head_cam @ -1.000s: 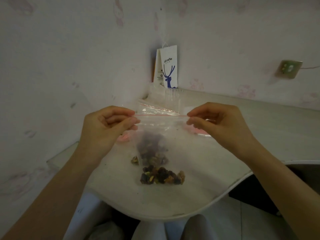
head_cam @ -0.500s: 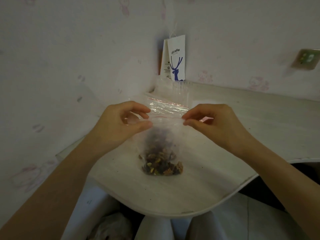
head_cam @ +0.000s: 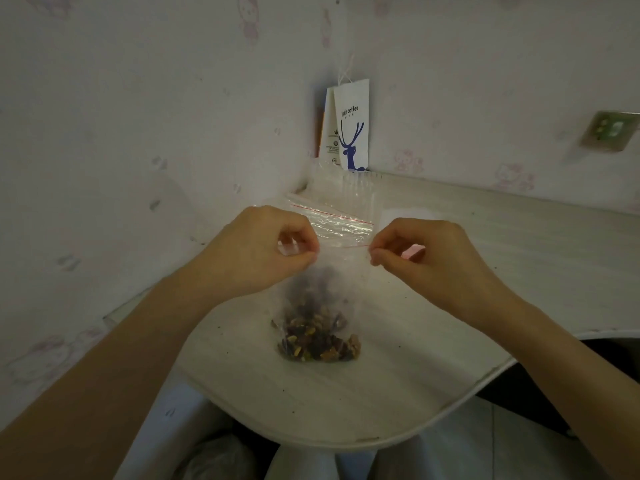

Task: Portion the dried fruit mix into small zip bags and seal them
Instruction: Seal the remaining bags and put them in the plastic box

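A white paper bag with a blue deer (head_cam: 349, 133) stands in the corner behind spare clear zip bags (head_cam: 332, 216). Both hands — left hand (head_cam: 256, 251), right hand (head_cam: 429, 258) — pinch the top corners of a clear red-striped zip bag (head_cam: 332, 271); its dried fruit mix (head_cam: 318, 341) rests on the pale table (head_cam: 450, 323).

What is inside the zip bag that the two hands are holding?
Dried fruit mix lies at the bottom of the zip bag. The left hand and right hand cover its top corners.
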